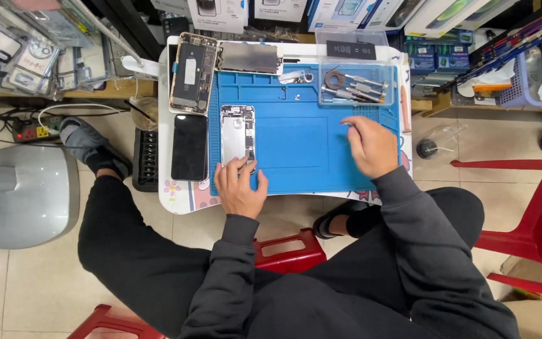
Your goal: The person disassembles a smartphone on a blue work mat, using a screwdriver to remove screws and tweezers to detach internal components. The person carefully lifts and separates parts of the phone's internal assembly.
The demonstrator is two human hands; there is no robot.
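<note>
A bright blue mat (302, 150) covers the white tabletop (177, 194), whose lower left edge carries small pink flower prints. The silver opened phone (238, 135) lies beside a glossy black screen (190, 147). Red stools (286, 251) stand below; sleeves are dark grey.
</note>
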